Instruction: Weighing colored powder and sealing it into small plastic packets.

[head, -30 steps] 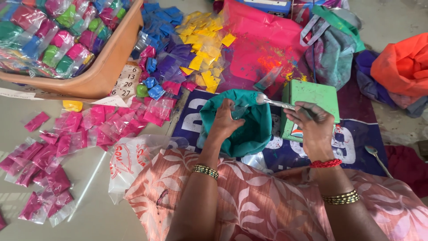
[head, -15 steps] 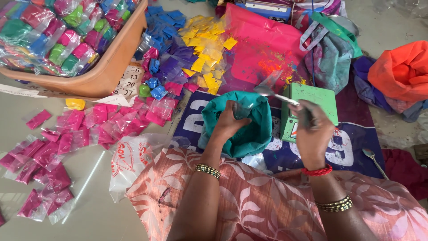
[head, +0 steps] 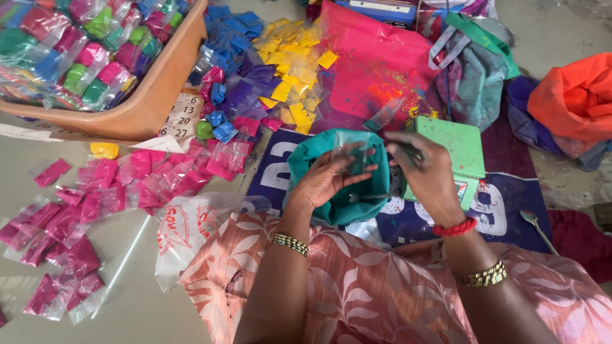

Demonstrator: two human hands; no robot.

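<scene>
Both hands work over a teal bag of powder [head: 344, 191] lying on the floor in front of the person's lap. The left hand [head: 328, 178] pinches a small clear pouch [head: 350, 153] by its side, its fingers curled around it, while the right hand [head: 427, 172] grips the pouch's other edge together with a thin spoon-like tool. A green box [head: 462, 150] sits just beside the right hand, and pink packets [head: 115, 185] lie scattered to the left

A: Looks like a home packing setup on the floor [head: 561, 25], not a shop.

B: Yep. Colour powder sachets [head: 95, 191] heaped everywhere, plastic tub [head: 159, 95] full of them, small green scale [head: 459, 146], cloth bundles [head: 574, 95] around.
</scene>
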